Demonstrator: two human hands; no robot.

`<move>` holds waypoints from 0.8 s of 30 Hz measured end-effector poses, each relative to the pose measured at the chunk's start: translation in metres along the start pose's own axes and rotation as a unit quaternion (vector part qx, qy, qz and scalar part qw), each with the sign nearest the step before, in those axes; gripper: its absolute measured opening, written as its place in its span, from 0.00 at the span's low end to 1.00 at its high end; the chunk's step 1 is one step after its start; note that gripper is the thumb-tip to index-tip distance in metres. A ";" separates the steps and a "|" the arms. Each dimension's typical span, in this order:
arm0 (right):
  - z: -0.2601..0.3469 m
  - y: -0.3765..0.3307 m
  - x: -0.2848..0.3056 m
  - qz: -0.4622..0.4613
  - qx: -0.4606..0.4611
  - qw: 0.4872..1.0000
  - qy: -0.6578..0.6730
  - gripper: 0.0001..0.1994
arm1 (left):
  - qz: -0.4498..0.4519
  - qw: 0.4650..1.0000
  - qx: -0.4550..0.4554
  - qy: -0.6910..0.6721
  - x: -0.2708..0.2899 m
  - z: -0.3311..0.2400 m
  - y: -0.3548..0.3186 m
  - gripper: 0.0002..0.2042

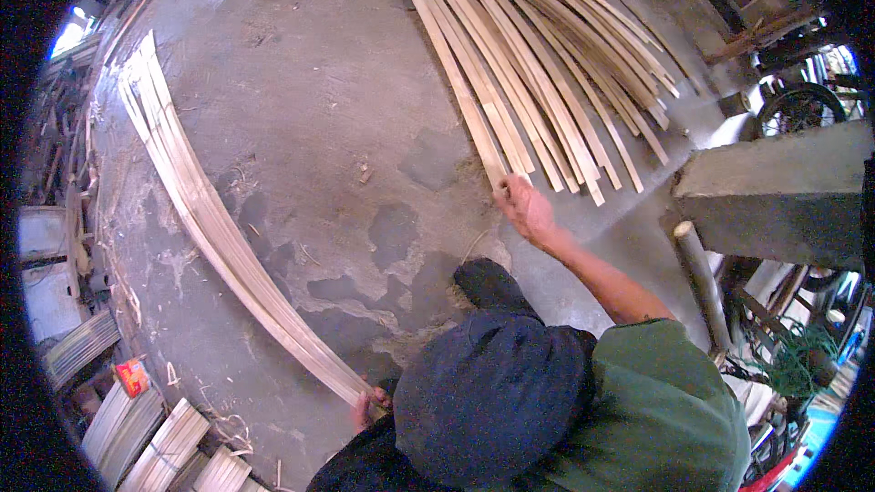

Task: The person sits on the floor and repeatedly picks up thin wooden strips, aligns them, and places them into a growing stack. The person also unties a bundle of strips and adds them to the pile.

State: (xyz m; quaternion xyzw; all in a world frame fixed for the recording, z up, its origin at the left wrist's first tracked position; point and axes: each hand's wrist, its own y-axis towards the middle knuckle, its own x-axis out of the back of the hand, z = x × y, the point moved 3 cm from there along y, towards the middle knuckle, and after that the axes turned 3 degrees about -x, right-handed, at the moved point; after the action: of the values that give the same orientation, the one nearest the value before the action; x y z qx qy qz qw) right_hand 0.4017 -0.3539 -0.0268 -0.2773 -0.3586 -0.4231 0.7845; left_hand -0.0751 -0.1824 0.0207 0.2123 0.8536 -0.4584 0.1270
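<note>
Floor (301,82): fills most of the circular view, grey-brown and dusty, with darker patches near the middle.
Fanned strips (565,27): spread across the floor at upper right, long, flat, pale and wood-like, with near ends at uneven lengths.
Green shirt (670,383): covers the right shoulder and upper arm at lower right, leaving the forearm bare.
Dark cloth (492,392): bulges, rounded, at bottom centre, just left of the green.
Grey block (775,187): juts in from the right edge, thick and flat-topped.
Gathered strips (202,205): run along the floor in a narrow bunch, from upper left down toward bottom centre, curved in this wide view.
Stacked bundles (167,448): sit at lower left, made of similar pale strips.
Green tangle (797,360): lies among clutter at the right edge.
Wheel (802,109): stands behind the block, dark and partly hidden.
Pole (704,287): leans beside the block, round and pale-ended.
Right hand (527,208): reaches forward to the near end of the leftmost fanned strip, fingers bent; cannot tell whether gripping or only touching.
Left hand (369,405): grasps the near end of the gathered bunch, fingers closed around.
Red box (132,377): rests on the bundles, small and bright.
</note>
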 end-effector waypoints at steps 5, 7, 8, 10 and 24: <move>-0.003 0.028 0.008 -0.032 -0.002 0.999 -0.031 0.22 | -0.049 0.999 0.016 -0.006 0.040 0.018 0.007 0.26; -0.003 0.036 0.011 -0.009 -0.022 1.000 -0.016 0.23 | -0.026 0.999 0.043 0.013 0.036 0.015 0.005 0.26; -0.005 0.034 0.012 -0.007 -0.033 0.999 -0.012 0.22 | -0.016 0.999 0.034 0.016 0.036 0.015 0.006 0.26; -0.005 0.031 0.013 0.000 -0.048 0.999 -0.008 0.22 | 0.005 1.000 0.015 0.013 0.038 0.020 0.009 0.26; 0.207 -0.020 -0.119 0.398 0.135 0.865 0.275 0.25 | -0.044 0.998 0.002 0.040 0.006 0.008 -0.003 0.19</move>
State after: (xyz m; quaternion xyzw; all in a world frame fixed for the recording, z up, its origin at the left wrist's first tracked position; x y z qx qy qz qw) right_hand 0.2711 -0.1554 0.0031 -0.1606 -0.0410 -0.0814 0.9828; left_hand -0.0820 -0.1897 0.0160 0.1929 0.8657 -0.4562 0.0720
